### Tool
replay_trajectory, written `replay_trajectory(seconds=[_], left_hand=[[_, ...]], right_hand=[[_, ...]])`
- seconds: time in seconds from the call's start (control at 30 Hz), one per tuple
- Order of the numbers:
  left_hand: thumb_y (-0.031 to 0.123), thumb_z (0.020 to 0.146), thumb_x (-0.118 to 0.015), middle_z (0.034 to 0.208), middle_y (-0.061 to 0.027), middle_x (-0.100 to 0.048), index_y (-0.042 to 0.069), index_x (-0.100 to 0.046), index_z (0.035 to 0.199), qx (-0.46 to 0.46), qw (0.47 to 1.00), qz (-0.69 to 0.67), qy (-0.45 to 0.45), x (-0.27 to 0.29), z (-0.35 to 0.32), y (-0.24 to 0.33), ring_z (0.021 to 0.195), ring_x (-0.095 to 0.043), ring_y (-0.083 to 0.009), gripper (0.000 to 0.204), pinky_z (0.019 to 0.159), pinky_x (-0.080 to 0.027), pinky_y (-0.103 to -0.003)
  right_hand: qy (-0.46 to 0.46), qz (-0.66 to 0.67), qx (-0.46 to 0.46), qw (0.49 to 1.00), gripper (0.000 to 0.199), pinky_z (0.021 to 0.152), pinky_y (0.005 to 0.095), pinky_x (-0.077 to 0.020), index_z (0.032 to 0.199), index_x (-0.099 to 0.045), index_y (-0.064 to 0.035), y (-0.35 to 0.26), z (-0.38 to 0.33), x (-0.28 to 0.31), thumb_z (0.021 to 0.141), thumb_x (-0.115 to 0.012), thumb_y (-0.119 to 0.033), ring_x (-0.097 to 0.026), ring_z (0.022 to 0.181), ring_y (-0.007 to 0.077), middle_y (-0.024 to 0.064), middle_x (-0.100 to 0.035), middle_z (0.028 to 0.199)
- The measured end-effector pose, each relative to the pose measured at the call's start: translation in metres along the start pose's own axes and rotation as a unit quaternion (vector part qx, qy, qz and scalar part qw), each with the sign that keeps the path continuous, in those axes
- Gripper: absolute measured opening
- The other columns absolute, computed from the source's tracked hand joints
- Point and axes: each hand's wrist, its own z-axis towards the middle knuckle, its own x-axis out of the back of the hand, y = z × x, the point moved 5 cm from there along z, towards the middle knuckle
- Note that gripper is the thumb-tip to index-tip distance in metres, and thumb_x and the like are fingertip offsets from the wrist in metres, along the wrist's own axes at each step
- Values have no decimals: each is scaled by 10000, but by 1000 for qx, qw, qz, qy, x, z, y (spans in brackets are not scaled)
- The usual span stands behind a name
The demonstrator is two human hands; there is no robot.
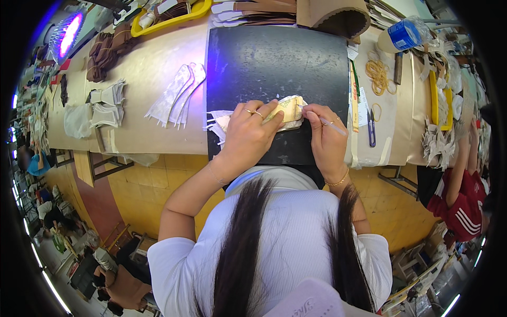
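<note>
My left hand point(247, 129) lies with fingers spread over a pale yellow flat template point(289, 108), pressing it down. Beneath the template is a stack of whitish cut pieces, whose fringed strip ends point(216, 129) stick out left of my wrist. All of this rests near the front edge of a black mat point(274, 58). Pinched in my right hand point(326, 140) is a slim, pale, pen-like tool point(334, 127). Its tip meets the right end of the template. My left fingers cover part of the template and the pieces.
Long whitish pieces point(182, 92) lie on the table to the left, with brown bundles point(103, 58) beyond. Scissors point(372, 129), rubber bands point(377, 74) and a blue-labelled bottle point(403, 36) are at the right. A person in a red top point(459, 198) works farther right.
</note>
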Motion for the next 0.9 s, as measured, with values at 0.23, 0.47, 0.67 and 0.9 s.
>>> replay_trajectory(seconds=[0.23, 0.47, 0.67, 0.9], left_hand=[[127, 765, -794, 1142, -82, -712, 42, -745, 989, -6, 1000, 3, 6, -1, -2, 0, 938, -625, -247, 245, 817, -481, -383], [141, 785, -779, 1148, -94, -707, 43, -743, 992, -11, 1000, 9, -2, 0, -1, 2, 952, -623, -252, 232, 818, -481, -386], [147, 788, -773, 1143, -102, -706, 46, -743, 997, -15, 1000, 9, 0, -2, -2, 1, 956, -625, -257, 234, 817, -481, -388], [148, 795, -768, 1138, -110, -708, 46, -746, 989, -11, 1000, 14, -2, -2, -3, 0, 959, -627, -263, 220, 826, -483, -392]], right_hand=[[-31, -79, 45, 995, 85, 665, 345, -519, 979, -668, -58, -13, 9, -1, 929, -670, -127, -659, 708, 260, 57, -711, 917], [-35, -54, -1, 998, 84, 656, 342, -520, 968, -665, -62, -9, 7, 0, 917, -684, -125, -663, 699, 261, 55, -711, 902], [-25, -96, 46, 994, 74, 647, 334, -521, 930, -664, -64, -14, 8, -2, 916, -695, -130, -664, 690, 259, 55, -713, 890], [-80, -122, 95, 985, 64, 807, 390, -532, 936, -665, -58, -25, -1, -1, 929, -676, -121, -666, 744, 251, 46, -711, 881]])
